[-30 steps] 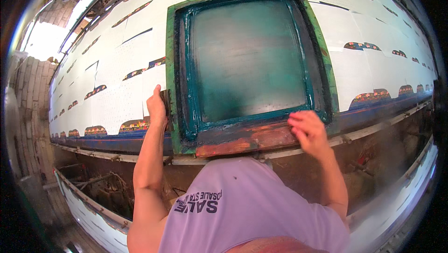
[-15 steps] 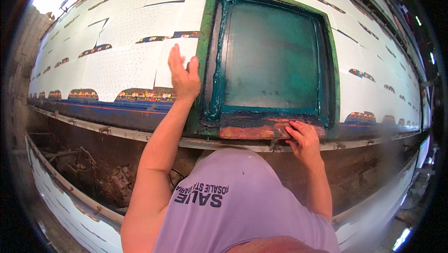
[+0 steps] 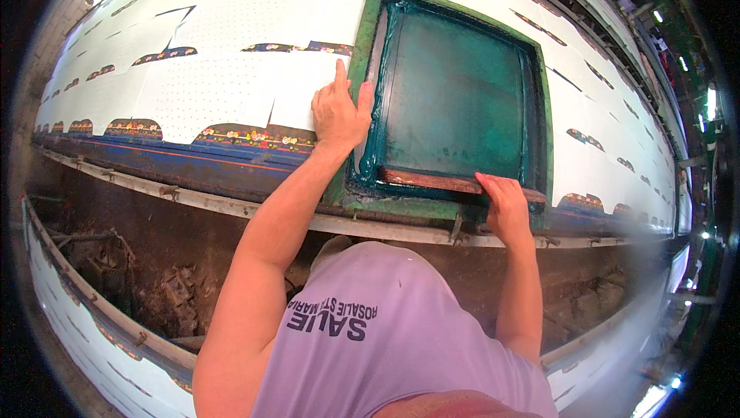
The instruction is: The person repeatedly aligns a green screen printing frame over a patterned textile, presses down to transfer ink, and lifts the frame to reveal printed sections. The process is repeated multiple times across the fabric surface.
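A green-rimmed printing screen (image 3: 355, 67) lies on the table, with dark teal mesh inside and thick teal ink along its inner sides. My right hand (image 3: 509, 206) grips a wooden squeegee (image 3: 432, 180) near its right end. The squeegee lies across the screen's near inner edge, its narrow reddish top edge turned up; its blade is hidden. At the screen's left rail rests my left hand (image 3: 339, 117), fingers stretched out and thumb apart, touching the frame.
White sheets (image 3: 231, 86) with dark, flower-patterned gaps between them cover the long table. A metal rail (image 3: 208, 197) runs along its near edge. Beneath lies a brown floor with debris (image 3: 181, 287). Another table with white sheets (image 3: 85, 325) shows behind me at lower left.
The squeegee has tipped up from lying flat on the near rail and moved inside the screen's near edge. My left hand has shifted right onto the frame; the whole view has turned slightly.
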`<state>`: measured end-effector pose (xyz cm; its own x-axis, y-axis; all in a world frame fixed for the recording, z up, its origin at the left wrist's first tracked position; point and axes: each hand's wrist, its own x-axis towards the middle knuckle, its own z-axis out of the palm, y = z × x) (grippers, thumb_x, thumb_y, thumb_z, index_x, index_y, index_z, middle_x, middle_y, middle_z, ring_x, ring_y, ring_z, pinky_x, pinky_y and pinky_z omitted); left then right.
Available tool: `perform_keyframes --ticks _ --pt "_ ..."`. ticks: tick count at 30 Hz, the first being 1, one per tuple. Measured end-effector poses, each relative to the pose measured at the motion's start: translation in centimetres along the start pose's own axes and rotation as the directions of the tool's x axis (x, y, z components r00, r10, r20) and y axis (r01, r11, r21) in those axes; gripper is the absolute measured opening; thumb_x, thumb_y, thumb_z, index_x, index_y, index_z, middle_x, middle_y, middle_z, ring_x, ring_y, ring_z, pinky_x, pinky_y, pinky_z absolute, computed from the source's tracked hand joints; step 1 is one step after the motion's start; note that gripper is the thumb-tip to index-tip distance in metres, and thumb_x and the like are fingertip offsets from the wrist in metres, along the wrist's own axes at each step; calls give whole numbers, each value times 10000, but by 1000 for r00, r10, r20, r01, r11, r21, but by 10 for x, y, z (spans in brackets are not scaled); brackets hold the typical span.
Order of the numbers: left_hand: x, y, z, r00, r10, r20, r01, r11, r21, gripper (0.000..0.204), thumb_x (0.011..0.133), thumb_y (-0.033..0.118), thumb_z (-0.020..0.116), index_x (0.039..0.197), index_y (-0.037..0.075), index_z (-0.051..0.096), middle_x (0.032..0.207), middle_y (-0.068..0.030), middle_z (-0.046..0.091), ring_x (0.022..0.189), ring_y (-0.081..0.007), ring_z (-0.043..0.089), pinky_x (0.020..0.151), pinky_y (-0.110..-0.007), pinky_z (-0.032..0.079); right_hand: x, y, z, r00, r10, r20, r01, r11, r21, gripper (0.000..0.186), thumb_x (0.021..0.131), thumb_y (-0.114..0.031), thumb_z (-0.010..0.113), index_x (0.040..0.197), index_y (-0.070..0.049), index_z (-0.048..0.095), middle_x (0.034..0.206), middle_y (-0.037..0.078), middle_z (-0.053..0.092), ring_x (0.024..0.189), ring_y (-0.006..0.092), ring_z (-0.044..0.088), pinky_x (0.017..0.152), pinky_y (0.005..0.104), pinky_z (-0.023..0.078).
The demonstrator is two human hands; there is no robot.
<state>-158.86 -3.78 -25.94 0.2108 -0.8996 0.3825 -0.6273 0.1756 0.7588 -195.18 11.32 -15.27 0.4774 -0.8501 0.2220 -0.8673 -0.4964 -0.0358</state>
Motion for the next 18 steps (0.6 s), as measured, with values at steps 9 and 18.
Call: perform_keyframes --ticks 9,18 --pt "-2 -1 5 997 46 -64 -44 999 29 848 1122 534 548 1700 -55 353 1231 -226 767 1245 -430 644 1156 -611 360 14 -12 4 997 -23 74 15 995 101 489 885 105 692 1337 -73 747 1219 151 790 1163 360 729 1007 473 555" --pt "-4 5 6 997 -49 52 33 958 284 712 1135 615 434 1431 46 743 1627 -309 536 1598 -548 327 1245 -770 233 37 -4 -8 943 104 317 -129 990 59 399 905 -6 689 1265 -148 787 1107 144 779 1034 410 749 879 542 599"
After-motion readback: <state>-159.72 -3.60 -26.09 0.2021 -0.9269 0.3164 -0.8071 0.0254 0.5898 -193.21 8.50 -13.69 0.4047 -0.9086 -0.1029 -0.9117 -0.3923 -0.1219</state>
